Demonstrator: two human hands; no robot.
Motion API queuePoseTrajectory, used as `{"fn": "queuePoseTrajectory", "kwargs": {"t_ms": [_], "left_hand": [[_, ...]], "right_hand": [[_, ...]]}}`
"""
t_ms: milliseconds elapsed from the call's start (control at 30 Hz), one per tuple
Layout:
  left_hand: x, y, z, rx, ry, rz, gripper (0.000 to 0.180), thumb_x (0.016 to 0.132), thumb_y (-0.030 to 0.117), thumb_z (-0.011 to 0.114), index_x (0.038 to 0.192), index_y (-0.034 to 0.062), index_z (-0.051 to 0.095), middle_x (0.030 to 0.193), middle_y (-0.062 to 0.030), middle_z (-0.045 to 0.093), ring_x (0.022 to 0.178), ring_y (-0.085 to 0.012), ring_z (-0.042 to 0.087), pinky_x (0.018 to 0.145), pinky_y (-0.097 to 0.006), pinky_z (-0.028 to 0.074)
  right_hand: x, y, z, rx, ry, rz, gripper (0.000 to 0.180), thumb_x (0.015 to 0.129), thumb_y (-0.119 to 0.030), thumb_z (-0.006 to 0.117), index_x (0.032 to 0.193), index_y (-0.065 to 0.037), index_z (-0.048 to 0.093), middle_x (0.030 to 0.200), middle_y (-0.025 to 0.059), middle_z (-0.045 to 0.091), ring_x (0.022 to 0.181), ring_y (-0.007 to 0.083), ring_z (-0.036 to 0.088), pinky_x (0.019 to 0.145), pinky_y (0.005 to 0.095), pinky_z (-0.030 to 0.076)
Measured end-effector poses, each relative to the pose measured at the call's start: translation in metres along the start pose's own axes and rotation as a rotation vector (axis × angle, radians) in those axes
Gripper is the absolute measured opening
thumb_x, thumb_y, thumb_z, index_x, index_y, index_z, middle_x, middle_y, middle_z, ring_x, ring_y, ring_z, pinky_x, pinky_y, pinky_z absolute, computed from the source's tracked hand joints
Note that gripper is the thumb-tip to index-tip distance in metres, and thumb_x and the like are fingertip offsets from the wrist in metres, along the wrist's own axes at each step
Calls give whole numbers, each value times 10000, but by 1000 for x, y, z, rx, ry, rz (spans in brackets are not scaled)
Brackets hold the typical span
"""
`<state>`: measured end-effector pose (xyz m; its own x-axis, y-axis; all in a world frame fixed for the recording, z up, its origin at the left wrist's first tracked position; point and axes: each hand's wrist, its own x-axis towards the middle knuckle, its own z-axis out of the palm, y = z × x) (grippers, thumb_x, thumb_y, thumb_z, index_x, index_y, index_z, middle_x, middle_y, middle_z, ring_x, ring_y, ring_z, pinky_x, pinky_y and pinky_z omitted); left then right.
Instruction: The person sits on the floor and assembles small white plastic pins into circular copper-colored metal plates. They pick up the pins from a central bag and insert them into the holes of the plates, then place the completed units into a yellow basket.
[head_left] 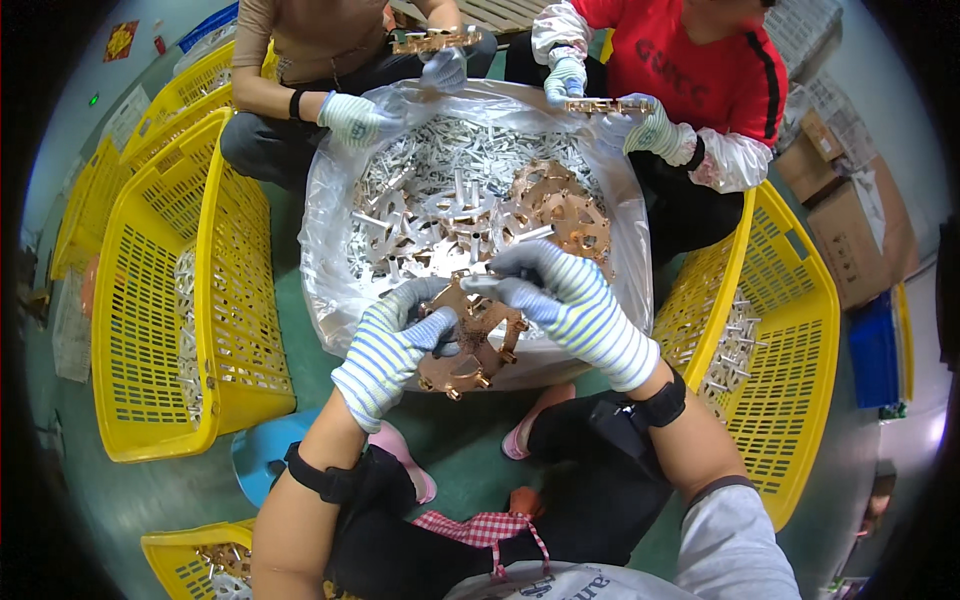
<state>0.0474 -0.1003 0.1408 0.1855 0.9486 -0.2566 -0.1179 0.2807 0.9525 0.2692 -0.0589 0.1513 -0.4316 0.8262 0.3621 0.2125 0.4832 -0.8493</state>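
Left hand (pixel 400 335), gloved: fingers curled closed around the copper-coloured metal part (pixel 490 338), held tilted above the near edge of the lined bin (pixel 328 225). Right hand (pixel 565 295), gloved: thumb and fingers nearly together, apparently pinching a small silver piece (pixel 482 284) at the part's upper edge; exact contact unclear. Step, as judged: working piece by piece at the rim. Next move calls for a steady left grip and a controlled right-hand pinch.

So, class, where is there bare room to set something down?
Green floor shows bare between the pink shoes and between the large left yellow basket and lined bin. The bin is crowded: metal parts fill it, left hand and right hand over its near side.
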Motion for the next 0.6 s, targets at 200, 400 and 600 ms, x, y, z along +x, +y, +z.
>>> {"fn": "queuePoseTrajectory", "kwargs": {"t_ms": [200,400,600], "left_hand": [[0,-3,2,-95,-17,54,371,899,107,621,1222,-60,548,901,-81,643,776,-113,616,707,-246,544],[1,-8,5,-93,1,49,369,917,151,613,1227,-41,555,872,-60,636,712,-92,599,642,-221,517],[-10,13,15,69,-41,-35,341,940,231,621,1193,5,586,816,-19,616,596,-53,563,506,-205,482]], "right_hand": [[9,6,-11,-481,-90,-192,187,808,-66,690,980,-37,621,891,138,648,857,321,636,744,383,492],[10,-7,-4,-398,-36,-286,248,778,-91,689,1020,-59,646,842,113,623,801,327,607,716,414,465],[7,-11,8,-386,-47,-314,332,815,-112,628,1142,-60,657,910,130,616,837,318,583,748,399,455]]}}
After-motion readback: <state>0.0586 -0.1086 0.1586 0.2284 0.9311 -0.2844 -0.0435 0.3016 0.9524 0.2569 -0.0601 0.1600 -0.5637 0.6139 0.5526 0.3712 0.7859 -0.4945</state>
